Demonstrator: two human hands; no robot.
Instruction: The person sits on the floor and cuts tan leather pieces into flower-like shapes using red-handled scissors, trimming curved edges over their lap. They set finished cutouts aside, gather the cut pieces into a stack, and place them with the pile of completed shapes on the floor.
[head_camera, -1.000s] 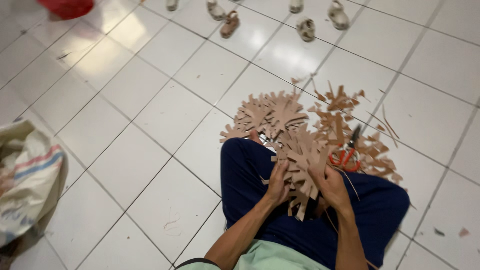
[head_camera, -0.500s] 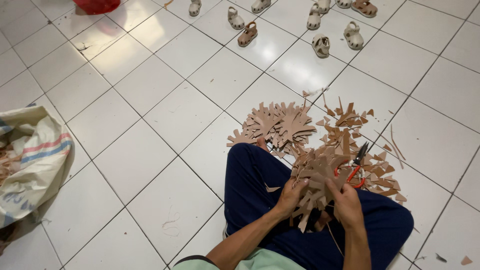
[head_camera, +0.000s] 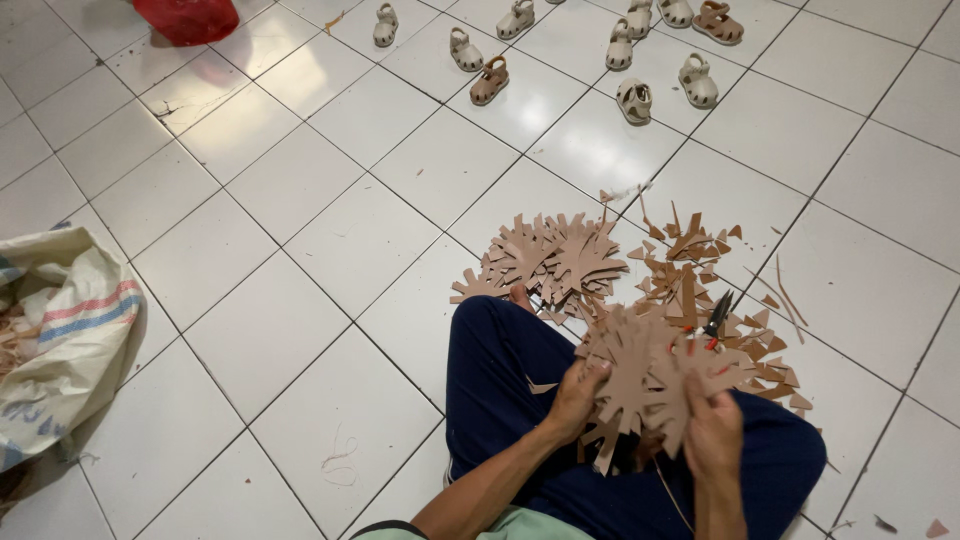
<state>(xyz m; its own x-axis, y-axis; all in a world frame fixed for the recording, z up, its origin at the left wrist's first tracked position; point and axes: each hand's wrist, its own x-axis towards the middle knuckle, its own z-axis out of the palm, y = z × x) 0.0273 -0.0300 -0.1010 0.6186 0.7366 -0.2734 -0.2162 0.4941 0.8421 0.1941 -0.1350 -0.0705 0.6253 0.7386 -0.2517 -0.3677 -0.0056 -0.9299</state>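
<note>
I sit on a white tiled floor with dark blue trousers (head_camera: 500, 390) over my crossed legs. My left hand (head_camera: 576, 398) and my right hand (head_camera: 712, 432) both grip a thick stack of tan cut-out pieces (head_camera: 650, 375) with jagged tabs, held above my lap. A second pile of the same tan cut-outs (head_camera: 555, 260) lies on the tiles just past my knee. Loose tan offcuts (head_camera: 700, 270) are scattered to its right. Scissors with red and black handles (head_camera: 712, 318) lie among the offcuts, partly hidden by the stack.
Several small sandals, beige (head_camera: 634, 98) and brown (head_camera: 489, 80), stand in rows on the far tiles. A red plastic bag (head_camera: 186, 17) lies at the top left. A woven white sack (head_camera: 55, 340) with coloured stripes slumps at the left edge.
My view has tilted so more of the far floor and sandals shows. Both hands still hold the stack, which sits a little lower and more to the right.
</note>
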